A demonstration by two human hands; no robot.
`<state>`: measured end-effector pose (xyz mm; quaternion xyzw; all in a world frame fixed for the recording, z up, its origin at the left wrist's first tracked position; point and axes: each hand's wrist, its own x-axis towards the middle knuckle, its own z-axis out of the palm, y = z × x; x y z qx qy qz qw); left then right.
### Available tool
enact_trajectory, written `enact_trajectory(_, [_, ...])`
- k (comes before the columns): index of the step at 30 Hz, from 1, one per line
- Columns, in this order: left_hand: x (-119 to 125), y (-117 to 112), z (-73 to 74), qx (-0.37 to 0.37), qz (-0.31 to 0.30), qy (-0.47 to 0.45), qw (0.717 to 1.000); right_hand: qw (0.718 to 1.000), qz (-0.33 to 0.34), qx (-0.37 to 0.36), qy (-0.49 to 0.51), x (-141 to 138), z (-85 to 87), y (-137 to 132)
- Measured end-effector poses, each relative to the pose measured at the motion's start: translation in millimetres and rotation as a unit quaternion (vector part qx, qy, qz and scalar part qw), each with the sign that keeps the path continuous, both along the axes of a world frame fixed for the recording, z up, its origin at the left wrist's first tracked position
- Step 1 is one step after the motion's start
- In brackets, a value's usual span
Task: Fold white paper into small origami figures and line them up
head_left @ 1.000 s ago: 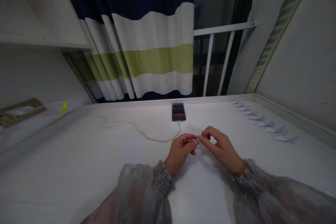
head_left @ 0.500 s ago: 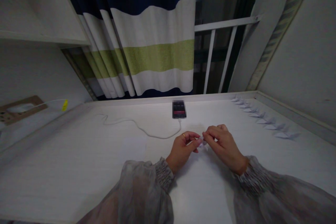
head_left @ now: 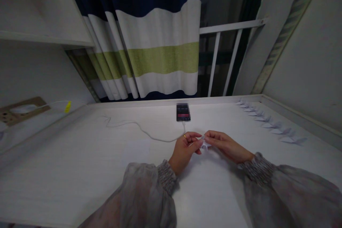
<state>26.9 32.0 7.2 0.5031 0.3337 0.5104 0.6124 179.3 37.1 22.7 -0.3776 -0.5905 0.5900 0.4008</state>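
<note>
Pinching white paper (head_left: 205, 145); phone (head_left: 183, 112) beyond.

Sheer grey sleeves (head_left: 148, 185), gold ring (head_left: 185, 136)

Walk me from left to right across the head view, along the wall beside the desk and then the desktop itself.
Brown socket board → yellow tag → left hand → small folded white paper → right hand → row of folded white paper pieces.

Left fingers (head_left: 196, 144) and right fingers (head_left: 214, 142) pinch small white paper (head_left: 205, 145); a phone (head_left: 183, 112) lies beyond.
</note>
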Motion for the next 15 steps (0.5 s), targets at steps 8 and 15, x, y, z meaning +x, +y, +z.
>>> enact_trajectory(8, [1.1, -0.4, -0.1, -0.051, -0.026, -0.037, 0.998, 0.989, 0.068, -0.093, 0.094, -2.3, -4.2, -2.4])
enact_trajectory(15, [-1.2, -1.6, -0.2, -0.090, -0.113, 0.016, 0.989, 0.979, 0.065, -0.117, 0.155, -0.4, -5.7, 0.3])
